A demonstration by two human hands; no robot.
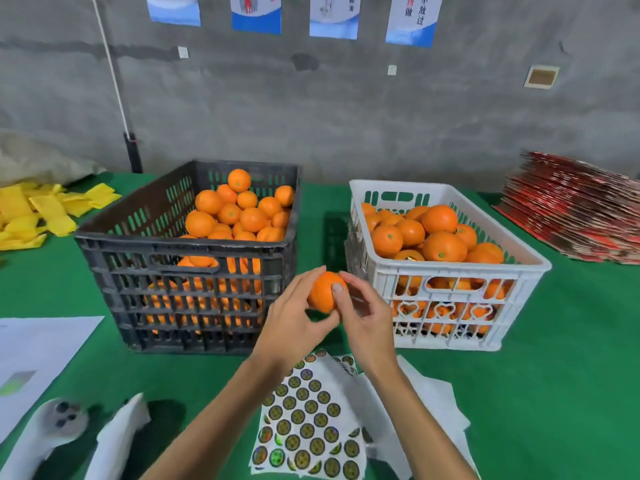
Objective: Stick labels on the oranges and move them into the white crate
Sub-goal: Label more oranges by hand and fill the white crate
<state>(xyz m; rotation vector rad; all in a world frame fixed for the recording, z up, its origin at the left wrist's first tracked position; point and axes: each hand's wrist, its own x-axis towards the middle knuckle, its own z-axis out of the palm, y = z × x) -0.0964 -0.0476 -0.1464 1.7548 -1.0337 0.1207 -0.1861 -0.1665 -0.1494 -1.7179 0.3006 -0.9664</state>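
At frame centre, one orange (323, 292) is gripped by the left hand (294, 317) and thumb-pressed by the right hand (363, 317); the white crate (446, 271) is well filled, the black crate (187, 271) still stocked.

On the table (554, 393) the dark crate (187, 271) stands left of the white crate (446, 271). The label sheet (308, 420) lies before them; both crates hold oranges (440, 244).

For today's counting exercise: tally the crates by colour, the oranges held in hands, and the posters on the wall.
Black crate: 1
White crate: 1
Orange held in the left hand and right hand: 1
Posters: 4
Total: 7
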